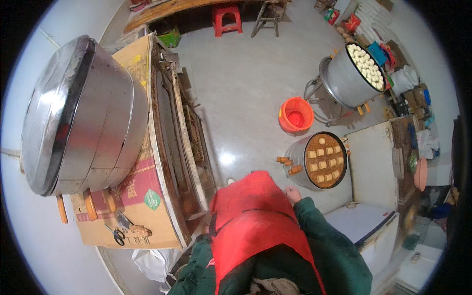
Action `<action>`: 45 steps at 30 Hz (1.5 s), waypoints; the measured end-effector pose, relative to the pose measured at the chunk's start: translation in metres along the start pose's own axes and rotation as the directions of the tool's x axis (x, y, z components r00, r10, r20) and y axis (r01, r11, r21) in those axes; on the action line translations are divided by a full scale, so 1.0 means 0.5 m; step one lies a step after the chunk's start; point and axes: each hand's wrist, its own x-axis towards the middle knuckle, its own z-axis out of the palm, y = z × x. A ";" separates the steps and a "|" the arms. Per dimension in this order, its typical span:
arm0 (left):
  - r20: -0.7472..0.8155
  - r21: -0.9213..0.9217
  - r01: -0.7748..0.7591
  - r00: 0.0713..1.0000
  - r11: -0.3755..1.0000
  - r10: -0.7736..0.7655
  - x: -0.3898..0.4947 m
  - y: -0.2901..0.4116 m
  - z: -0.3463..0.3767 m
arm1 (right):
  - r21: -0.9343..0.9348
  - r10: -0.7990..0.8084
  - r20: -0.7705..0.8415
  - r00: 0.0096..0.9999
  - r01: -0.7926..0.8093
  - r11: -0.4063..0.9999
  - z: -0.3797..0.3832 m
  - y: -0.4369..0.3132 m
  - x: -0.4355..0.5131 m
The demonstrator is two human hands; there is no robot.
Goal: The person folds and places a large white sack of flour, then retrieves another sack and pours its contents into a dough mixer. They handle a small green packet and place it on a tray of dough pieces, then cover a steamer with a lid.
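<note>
My right hand [293,194] hangs beside my red apron [258,217], just below a metal steamer stack [295,158] with wooden handles. It appears loosely curled, and whether it holds anything cannot be told. On the steamer's brown liner [318,162] sit several pale cylindrical dough pieces and a round one [322,141]. My left hand is almost wholly hidden at the apron's left edge, by the dark green sleeve [199,254]. To the left, a large lidded metal steamer [99,121] rests on cardboard [162,225], near scissors [118,236] and a scraper [125,221].
An orange-red bucket [296,115] stands on the floor ahead. Beyond it, another steamer [343,81] filled with round dough pieces [365,68] rests on a metal stand. A red stool [226,22] and a wooden stool [268,18] are near the far table [177,11]. A white chest [372,158] lies right.
</note>
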 end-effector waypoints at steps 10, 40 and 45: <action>0.045 -0.056 0.212 0.977 0.976 -0.210 -0.055 0.145 0.033 | 0.036 -0.771 -0.091 0.630 0.776 0.630 -0.052 -0.451 0.328; -0.892 -0.174 -0.035 0.429 0.984 -0.142 -0.033 0.993 -0.304 | 0.278 -0.263 0.960 0.097 -0.199 0.940 0.028 -1.294 0.355; -0.898 -0.280 -0.126 0.385 0.952 -0.213 -0.009 0.942 -0.341 | 0.272 -0.270 0.934 0.233 0.023 0.962 0.020 -1.282 0.336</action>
